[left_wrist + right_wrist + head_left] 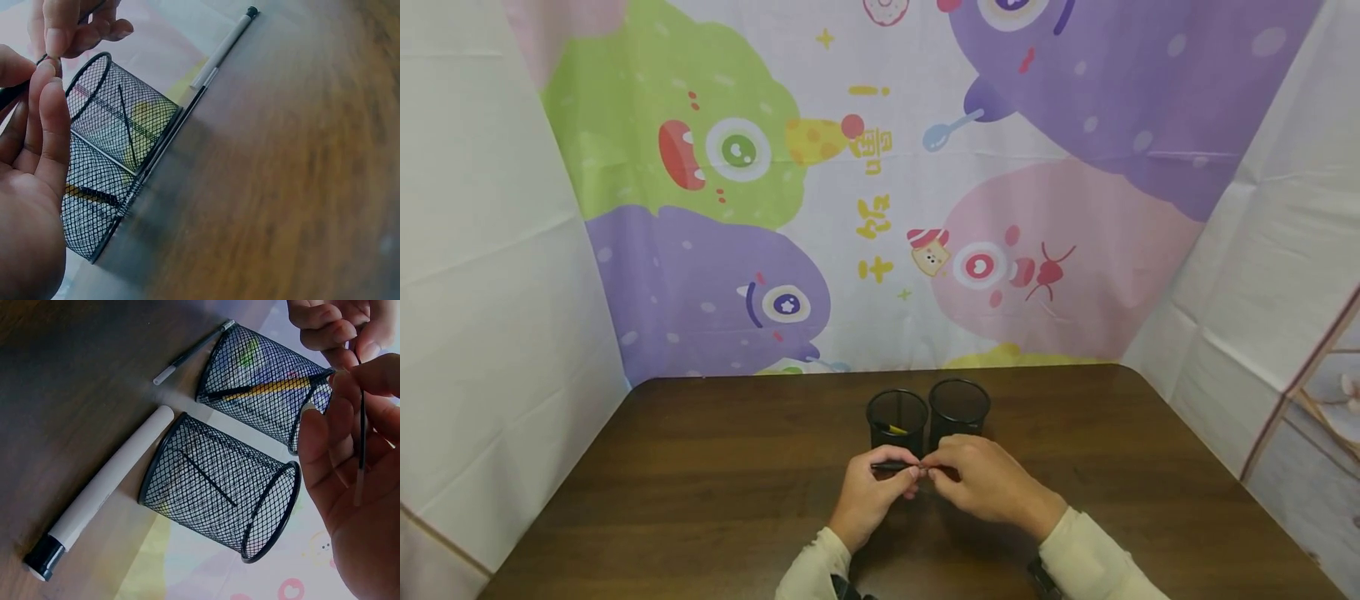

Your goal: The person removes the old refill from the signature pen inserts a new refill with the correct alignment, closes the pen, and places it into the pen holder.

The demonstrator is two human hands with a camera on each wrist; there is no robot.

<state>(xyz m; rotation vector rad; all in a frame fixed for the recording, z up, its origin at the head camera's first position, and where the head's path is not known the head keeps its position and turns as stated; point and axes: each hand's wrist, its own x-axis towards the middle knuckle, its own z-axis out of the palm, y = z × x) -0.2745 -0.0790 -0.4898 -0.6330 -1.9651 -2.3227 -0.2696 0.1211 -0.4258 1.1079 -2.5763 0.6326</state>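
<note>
In the head view, my left hand [867, 502] and right hand [992, 483] meet fingertip to fingertip just in front of two black mesh pen cups. The left fingers pinch a slim black pen part [889, 467], whose dark end also shows in the left wrist view. A thin dark pen refill [362, 431] with a clear end lies along the right palm, pinched by the right fingertips. Fingers hide the spot where the two pieces come together. The left cup [898, 417] holds a yellow and black pen [269, 389]; a thin black stick [209, 479] shows at the right cup [187, 506].
A white tube with a black end [106, 481] lies on the brown table [715, 483] beside the right cup. Near the left cup's base lies another refill [187, 356], with a spring [130, 197] around it. A cartoon-printed cloth [880, 333] hangs behind.
</note>
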